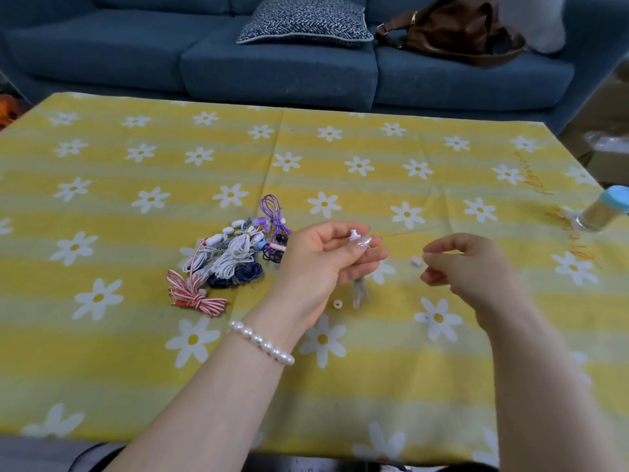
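Note:
My left hand [326, 257] is raised over the yellow daisy tablecloth [340, 165] and pinches a small white earbud [355, 236] between thumb and fingers, its pale cable [359, 291] hanging down to the cloth. My right hand [466, 264] hovers to the right with fingers curled and fingertips close together; whether it holds anything is too small to tell. A tiny white eartip ring [337, 304] lies on the cloth below the left hand. Another small white piece [416, 262] lies between the hands.
A heap of bundled earphone cables [231, 257] in white, purple, dark blue and red-white lies left of my left hand. A jar with a blue lid [604, 212] stands at the table's right edge. A blue sofa [272, 63] with a cushion and brown bag is behind.

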Demonstrator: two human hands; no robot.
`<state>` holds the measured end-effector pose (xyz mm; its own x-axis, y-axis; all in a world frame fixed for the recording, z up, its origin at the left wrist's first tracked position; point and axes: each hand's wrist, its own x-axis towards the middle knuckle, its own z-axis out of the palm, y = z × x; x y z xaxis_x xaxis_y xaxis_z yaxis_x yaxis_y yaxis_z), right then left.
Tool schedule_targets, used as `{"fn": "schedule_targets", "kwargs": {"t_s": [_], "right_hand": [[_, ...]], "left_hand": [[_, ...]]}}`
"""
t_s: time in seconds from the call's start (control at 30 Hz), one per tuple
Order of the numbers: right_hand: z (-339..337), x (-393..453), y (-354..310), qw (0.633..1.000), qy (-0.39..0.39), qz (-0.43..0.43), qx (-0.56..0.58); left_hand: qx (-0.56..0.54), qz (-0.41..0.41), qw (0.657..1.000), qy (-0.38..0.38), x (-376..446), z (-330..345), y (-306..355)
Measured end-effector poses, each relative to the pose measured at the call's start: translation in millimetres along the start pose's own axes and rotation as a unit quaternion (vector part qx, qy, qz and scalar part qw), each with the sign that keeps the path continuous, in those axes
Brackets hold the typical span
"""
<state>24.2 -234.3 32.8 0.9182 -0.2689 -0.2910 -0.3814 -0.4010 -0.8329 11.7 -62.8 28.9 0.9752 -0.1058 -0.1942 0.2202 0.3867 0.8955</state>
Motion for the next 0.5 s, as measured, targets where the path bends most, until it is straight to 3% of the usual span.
{"fn": "schedule_targets", "kwargs": {"t_s": [0.1,0.17,0.23,0.33,0.4,0.5], "right_hand": [[4.0,-0.6,1.2,0.997,0.034,-0.044,-0.047],[5.1,-7.2,-5.2,0.992,0.034,-0.124,-0.020],[6.8,-18.4,-15.6,0.978,-0.033,-0.203,0.031],[16.2,-27.5,-19.5,0.960,-0.115,-0.255,-0.023],[24.6,-26.6,-17.2,0.954,-0.090,-0.280,-0.061],[27.6,-25.7,-18.4,0.957,-0.065,-0.282,-0.026]], "left_hand": [[-0.004,-0.026,0.999,0.020,-0.4,2.7,-2.3],[-0.015,-0.051,0.998,0.027,-0.2,4.9,-4.6],[-0.025,-0.073,0.997,0.029,-0.1,6.4,-6.1],[-0.037,-0.099,0.994,0.022,-0.9,8.1,-6.5],[-0.026,-0.116,0.993,0.010,-2.1,9.2,-6.9],[-0.015,-0.129,0.992,-0.004,-3.9,9.3,-2.9]]}}
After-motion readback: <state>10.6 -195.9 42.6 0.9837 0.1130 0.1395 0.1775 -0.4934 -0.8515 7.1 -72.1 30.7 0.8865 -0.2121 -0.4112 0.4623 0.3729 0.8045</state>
